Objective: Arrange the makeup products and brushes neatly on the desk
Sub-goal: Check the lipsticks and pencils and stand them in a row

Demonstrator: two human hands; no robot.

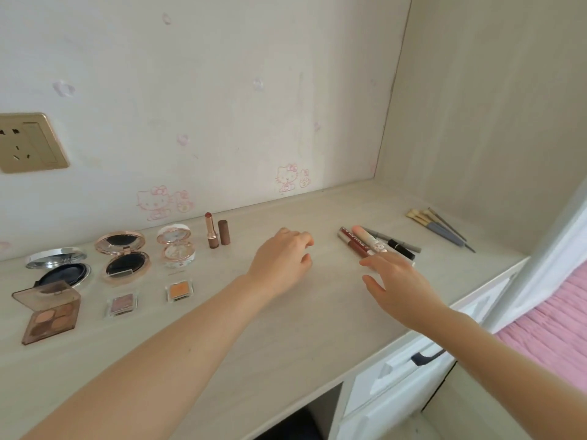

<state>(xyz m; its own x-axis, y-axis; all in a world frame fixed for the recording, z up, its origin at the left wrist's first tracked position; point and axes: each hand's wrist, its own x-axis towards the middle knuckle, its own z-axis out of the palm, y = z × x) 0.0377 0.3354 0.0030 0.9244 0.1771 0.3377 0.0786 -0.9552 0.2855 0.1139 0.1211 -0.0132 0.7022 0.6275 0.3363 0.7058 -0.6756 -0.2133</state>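
Observation:
Open compacts sit in a row at the left: a silver one, a rose-gold one and a small white one. In front lie an eyeshadow palette and two small pans. An uncapped lipstick stands beside its brown cap. Lip glosses and pencils lie bunched right of centre; brushes lie further right. My left hand hovers over the desk with loosely curled fingers, holding nothing. My right hand reaches, fingers spread, its fingertips at the near end of the lip glosses.
The pale desk meets a wall at the back and a side panel on the right. A gold wall socket is at the upper left. White drawers with a dark handle sit below the desk's right end.

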